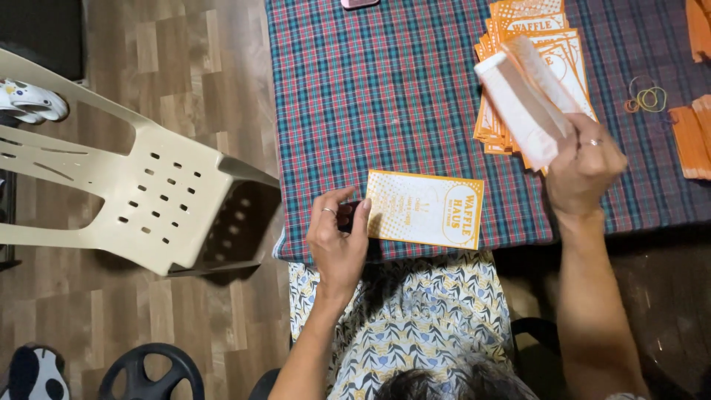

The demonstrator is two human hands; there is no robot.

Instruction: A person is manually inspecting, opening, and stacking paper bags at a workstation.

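Centrally, low in the frame, the left hand (337, 237) touches with bent, loosely open fingers the short left end of a flat orange-and-white printed paper bag (425, 210), lying on the plaid tablecloth (385, 89) with its long axis running left to right, away from the fingertips. Upper right, the right hand (585, 167) grips a white paper bag (522, 100), raised over a stack of matching orange bags (566, 52).

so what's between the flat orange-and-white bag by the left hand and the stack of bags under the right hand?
Head view: only bare plaid tablecloth lies between the flat bag and the stack. The folded white bag in the right hand hangs above that stack.
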